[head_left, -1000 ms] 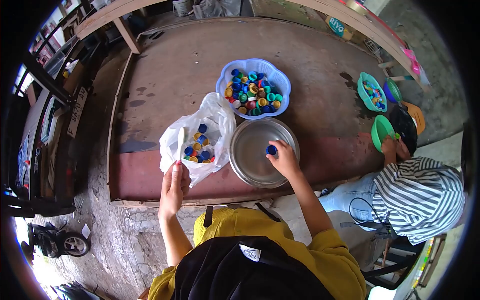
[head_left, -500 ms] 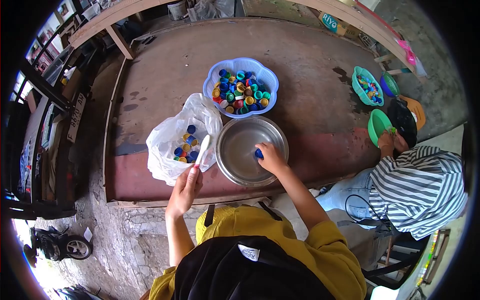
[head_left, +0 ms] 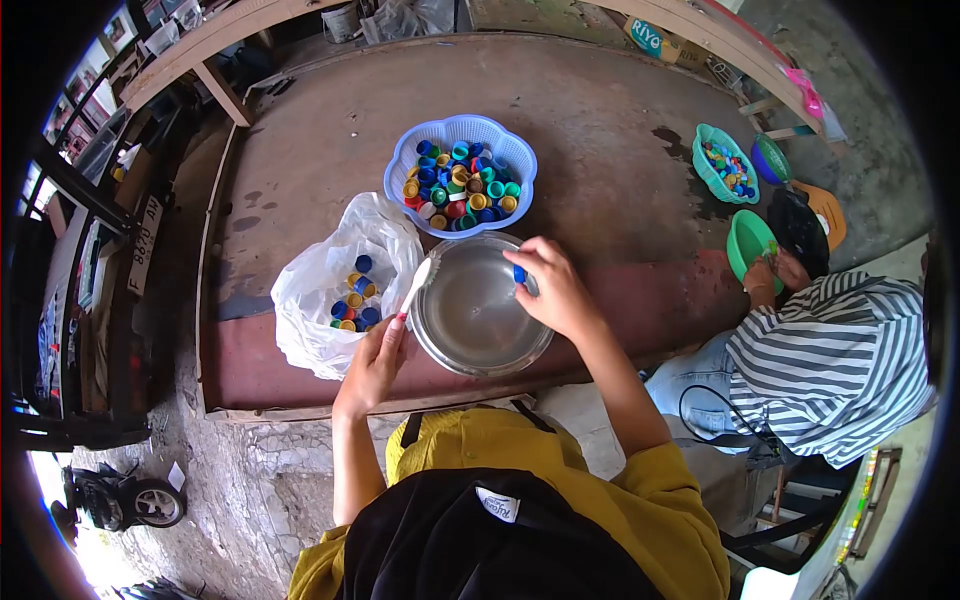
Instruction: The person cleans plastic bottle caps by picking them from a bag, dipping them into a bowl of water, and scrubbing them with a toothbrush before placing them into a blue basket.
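My left hand (head_left: 374, 368) is closed round the red handle of a small brush (head_left: 416, 284), its long white head pointing up beside the bowl's left rim. Between the thumb and fingers of my right hand (head_left: 562, 298) is a blue bottle cap (head_left: 519, 274), held over the right side of a round metal bowl (head_left: 425, 343). The bowl appears to hold water. Left of it, a white plastic bag (head_left: 298, 290) lies open with several blue and yellow caps inside. Behind the bowl stands a blue plastic basket (head_left: 522, 152) full of mixed coloured caps.
At right, a co-worker in a striped shirt (head_left: 830, 370) has both hands at a green bowl (head_left: 741, 240). A turquoise basket (head_left: 702, 160) of caps and a black bag (head_left: 797, 235) are nearby. The brown tabletop (head_left: 600, 130) has a raised wooden left edge.
My right hand has lifted the blue cap up from inside the bowl, to near its right rim. My left hand keeps the brush at the bowl's left side. The view has shifted slightly.
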`<act>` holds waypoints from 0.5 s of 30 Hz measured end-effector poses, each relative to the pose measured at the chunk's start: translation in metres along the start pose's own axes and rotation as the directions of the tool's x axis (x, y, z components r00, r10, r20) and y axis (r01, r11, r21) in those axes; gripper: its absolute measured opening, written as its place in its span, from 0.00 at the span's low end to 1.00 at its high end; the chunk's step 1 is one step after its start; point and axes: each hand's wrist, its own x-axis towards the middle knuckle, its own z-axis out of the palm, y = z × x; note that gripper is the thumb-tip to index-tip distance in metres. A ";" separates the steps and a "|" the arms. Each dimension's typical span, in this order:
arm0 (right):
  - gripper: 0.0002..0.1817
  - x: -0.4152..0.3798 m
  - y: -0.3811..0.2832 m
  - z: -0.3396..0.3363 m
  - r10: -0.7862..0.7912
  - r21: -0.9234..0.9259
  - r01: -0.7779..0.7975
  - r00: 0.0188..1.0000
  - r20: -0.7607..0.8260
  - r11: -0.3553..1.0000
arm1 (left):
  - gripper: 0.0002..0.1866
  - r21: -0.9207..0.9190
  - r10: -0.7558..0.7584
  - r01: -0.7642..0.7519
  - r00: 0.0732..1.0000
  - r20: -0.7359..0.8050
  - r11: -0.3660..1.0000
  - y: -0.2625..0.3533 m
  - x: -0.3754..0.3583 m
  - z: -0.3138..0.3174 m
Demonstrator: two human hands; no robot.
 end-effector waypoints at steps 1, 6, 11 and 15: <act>0.24 0.006 -0.007 -0.011 -0.017 0.002 0.017 1.000 -0.023 1.000 | 0.18 0.005 0.017 -0.017 1.000 0.002 1.000 0.003 0.001 0.000; 0.25 0.025 -0.035 -0.047 -0.060 0.098 0.069 0.994 -0.092 0.993 | 0.18 0.016 0.048 -0.048 0.998 -0.039 0.999 0.020 0.001 0.001; 0.22 0.009 -0.018 0.001 0.054 0.183 -0.028 0.989 -0.140 0.983 | 0.18 -0.002 0.046 -0.046 0.998 -0.051 0.999 0.009 0.011 -0.010; 0.20 -0.031 0.023 0.063 0.022 -0.095 -0.007 0.988 0.152 0.995 | 0.18 -0.063 0.019 -0.024 0.996 -0.087 0.998 0.008 0.015 -0.013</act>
